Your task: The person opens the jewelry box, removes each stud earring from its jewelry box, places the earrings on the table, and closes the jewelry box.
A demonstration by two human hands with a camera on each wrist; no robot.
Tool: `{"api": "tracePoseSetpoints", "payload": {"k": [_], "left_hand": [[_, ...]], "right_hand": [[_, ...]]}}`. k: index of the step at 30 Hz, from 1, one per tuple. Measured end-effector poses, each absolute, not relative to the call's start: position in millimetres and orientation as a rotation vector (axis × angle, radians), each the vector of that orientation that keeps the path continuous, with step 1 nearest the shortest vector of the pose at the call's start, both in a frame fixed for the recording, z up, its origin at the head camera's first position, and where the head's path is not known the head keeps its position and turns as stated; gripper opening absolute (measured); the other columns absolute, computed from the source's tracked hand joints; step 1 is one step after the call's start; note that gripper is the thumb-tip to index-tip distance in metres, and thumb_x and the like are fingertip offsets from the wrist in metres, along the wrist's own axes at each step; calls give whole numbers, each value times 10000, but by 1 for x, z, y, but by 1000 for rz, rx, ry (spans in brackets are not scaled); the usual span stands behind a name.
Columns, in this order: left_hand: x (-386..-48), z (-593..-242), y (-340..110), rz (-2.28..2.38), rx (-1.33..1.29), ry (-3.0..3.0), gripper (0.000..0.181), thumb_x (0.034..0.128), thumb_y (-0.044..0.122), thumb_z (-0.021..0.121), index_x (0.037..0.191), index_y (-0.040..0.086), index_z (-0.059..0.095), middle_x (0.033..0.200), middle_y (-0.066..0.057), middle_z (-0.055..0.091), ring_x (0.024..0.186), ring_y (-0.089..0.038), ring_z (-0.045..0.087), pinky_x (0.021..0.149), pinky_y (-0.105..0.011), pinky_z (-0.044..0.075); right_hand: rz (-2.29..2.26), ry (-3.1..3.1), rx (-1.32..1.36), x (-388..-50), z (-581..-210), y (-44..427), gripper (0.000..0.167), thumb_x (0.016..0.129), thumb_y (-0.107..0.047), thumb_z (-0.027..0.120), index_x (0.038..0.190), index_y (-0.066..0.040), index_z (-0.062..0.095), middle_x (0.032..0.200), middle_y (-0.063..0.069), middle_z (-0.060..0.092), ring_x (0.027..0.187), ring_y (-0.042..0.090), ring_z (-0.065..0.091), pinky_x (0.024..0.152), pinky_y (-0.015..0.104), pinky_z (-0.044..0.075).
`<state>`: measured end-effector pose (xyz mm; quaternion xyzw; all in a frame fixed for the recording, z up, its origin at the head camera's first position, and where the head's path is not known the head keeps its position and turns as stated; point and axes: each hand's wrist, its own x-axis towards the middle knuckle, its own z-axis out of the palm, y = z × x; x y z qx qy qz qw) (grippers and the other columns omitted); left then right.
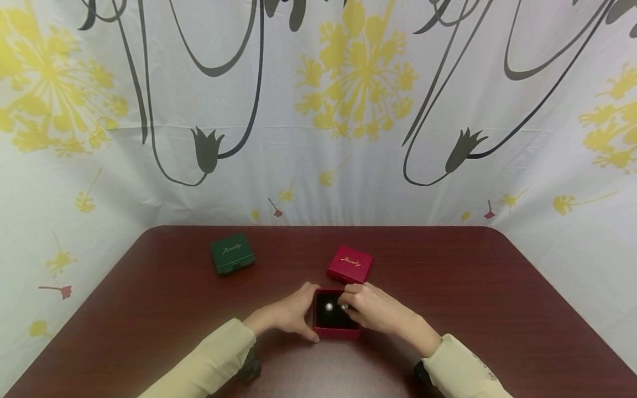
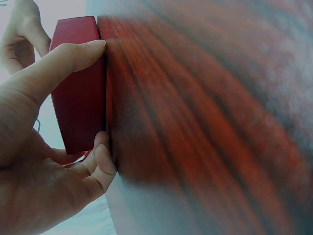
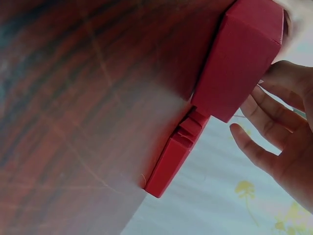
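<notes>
A red jewelry box [image 1: 337, 333] with a black lining lies uncovered on the table. My left hand [image 1: 293, 310] grips its left side; in the left wrist view the thumb [image 2: 73, 56] presses the near wall and the fingers curl at the far corner. One pearl earring [image 1: 329, 307] sits on the black lining. Over the box's right half, my right hand [image 1: 373, 309] pinches a second pearl earring [image 1: 344, 307] with thumb and forefinger. Only a small shiny bit of that earring shows in the right wrist view, and the fingers partly hide it.
Just behind the uncovered box lies a closed red box [image 1: 350, 263] with gold "Jewelry" lettering. A closed green box [image 1: 232, 254] with similar lettering is farther back on the left. The dark wooden table [image 1: 448, 265] ends at a patterned curtain [image 1: 308, 110].
</notes>
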<state>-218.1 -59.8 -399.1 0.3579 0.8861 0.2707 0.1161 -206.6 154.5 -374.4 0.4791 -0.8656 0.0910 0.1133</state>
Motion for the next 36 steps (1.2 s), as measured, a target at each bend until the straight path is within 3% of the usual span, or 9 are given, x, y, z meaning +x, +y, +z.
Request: {"api": "tracePoseSetpoints", "payload": {"k": [22,36], "left_hand": [[-216,-398,-60,759,1016,2604,901,582,234,826,1255,-54,301,1115,-73,374,1072,-202,411,932,-318,369],[-218,-399,-60,752,1007,2601,917,584,251,826,1265,-56,294,1123,-78,379,1076,-200,407,938,-324,362]], "right_hand": [[437,-2615,1268,-205,-362,172,153,767,-89,676,913,-53,654,864,11,617,737,74,590,655,203,489],[482,-2590,1211,-213,-364,198,176,733,-17,686,901,-41,642,824,-5,596,677,46,544,592,175,464]]}}
